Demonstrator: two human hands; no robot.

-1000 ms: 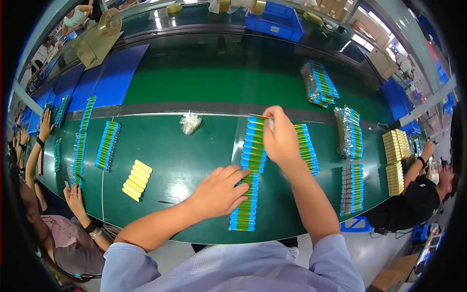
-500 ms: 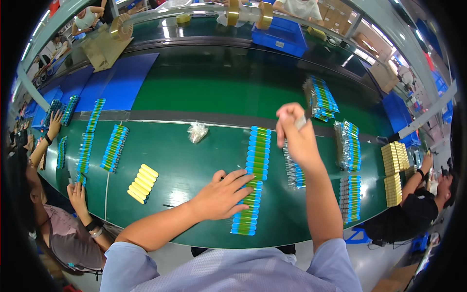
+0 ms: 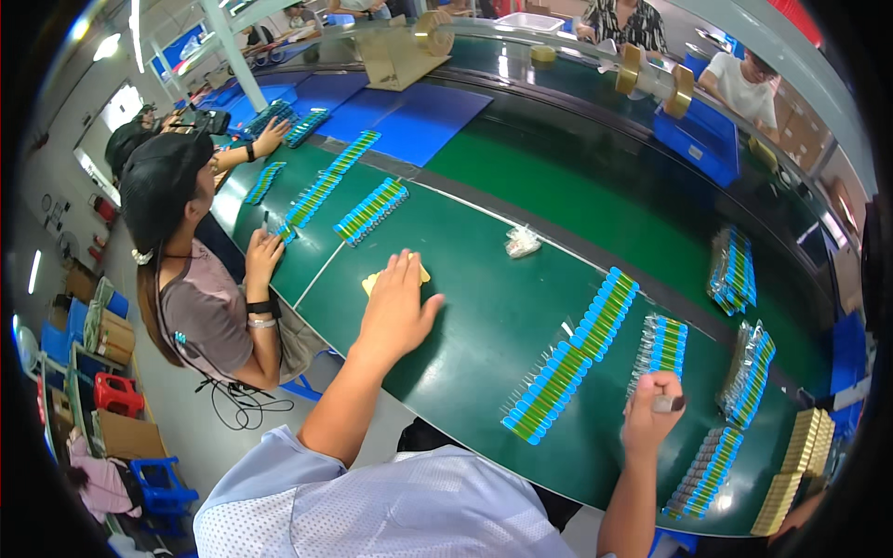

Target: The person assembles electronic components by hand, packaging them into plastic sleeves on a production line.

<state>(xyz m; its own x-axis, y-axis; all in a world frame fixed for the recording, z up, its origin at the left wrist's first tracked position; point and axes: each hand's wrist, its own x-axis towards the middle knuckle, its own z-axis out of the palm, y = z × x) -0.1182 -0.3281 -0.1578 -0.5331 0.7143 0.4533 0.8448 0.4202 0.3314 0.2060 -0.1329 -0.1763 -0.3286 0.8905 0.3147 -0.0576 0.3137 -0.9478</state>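
My left hand [image 3: 395,307] lies with its fingers stretched out over a small row of yellow round-ended pieces [image 3: 370,283], mostly hiding them. Closed in front of me, my right hand [image 3: 648,418] grips a short grey cylindrical thing with a dark end [image 3: 668,404]; its kind is not clear. Between my hands a long row of blue-and-green round-ended pieces [image 3: 558,381] lies on the green table [image 3: 465,344], untouched. A shorter bundle of the same pieces [image 3: 667,344], with clear film at its side, is just beyond my right hand.
More blue-and-green bundles lie at right [image 3: 712,470] and left [image 3: 372,212]. A crumpled clear bag [image 3: 522,242] sits near the table's far strip. Yellow blocks [image 3: 786,484] are stacked at the right edge. A co-worker [image 3: 209,307] works close on my left.
My view has turned left. My left hand has left the blue-and-green row and reached over the yellow pieces. My right hand has come down and back toward me.
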